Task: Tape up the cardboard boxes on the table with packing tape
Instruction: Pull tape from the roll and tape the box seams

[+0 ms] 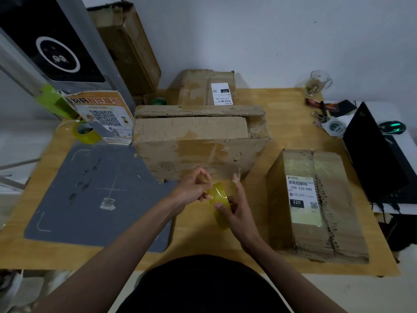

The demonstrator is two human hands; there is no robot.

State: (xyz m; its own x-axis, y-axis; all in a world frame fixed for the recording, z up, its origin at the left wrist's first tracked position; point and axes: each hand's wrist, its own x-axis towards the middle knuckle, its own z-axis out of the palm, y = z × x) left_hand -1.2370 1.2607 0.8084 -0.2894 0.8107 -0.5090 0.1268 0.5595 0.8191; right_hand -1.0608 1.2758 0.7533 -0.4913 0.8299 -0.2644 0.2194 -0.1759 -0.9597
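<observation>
A yellowish roll of packing tape (pixel 218 207) is held above the wooden table (pixel 198 242), just in front of a large worn cardboard box (pixel 198 143). My right hand (pixel 239 208) grips the roll from the right, fingers through its core. My left hand (pixel 194 188) pinches the tape's loose end at the roll's upper left. A second box (pixel 316 204) with a white shipping label lies at the right. A third labelled box (pixel 207 89) stands behind the large one.
A grey mat (pixel 94 195) covers the table's left part. Another tape roll (pixel 86 132) and a QR-code sign (pixel 103 116) stand at the back left. A black laptop (pixel 372 154), keys (pixel 320 118) and a glass mug (pixel 318 83) sit at the right.
</observation>
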